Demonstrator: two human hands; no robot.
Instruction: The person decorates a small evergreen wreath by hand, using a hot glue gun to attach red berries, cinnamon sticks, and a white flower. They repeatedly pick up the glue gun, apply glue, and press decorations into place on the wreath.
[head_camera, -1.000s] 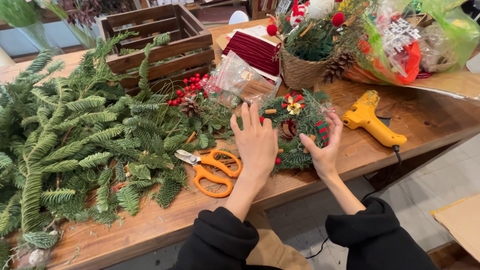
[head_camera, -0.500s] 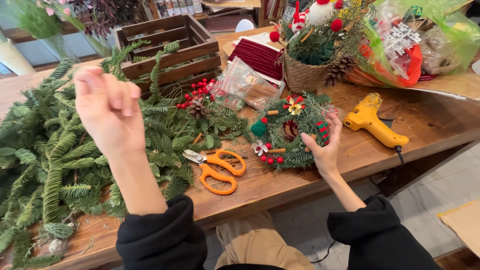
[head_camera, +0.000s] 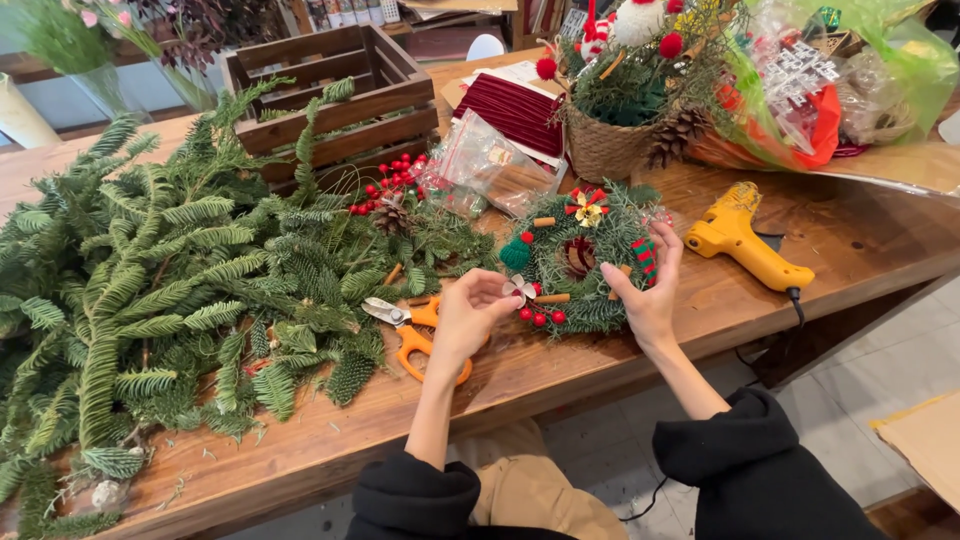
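This is a florist workshop. Fir branches (head_camera: 150, 290), a glue gun (head_camera: 745, 240) and a wooden crate (head_camera: 330, 95) cover the table (head_camera: 860, 240).

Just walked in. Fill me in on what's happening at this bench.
A person is decorating a small evergreen wreath on a wooden table. The right hand steadies the wreath's right side, while the left hand pinches a small pale bow at its lower left edge, by some red berries. Orange scissors lie under the left hand, a yellow glue gun lies to the right, and fir branches are heaped on the left.
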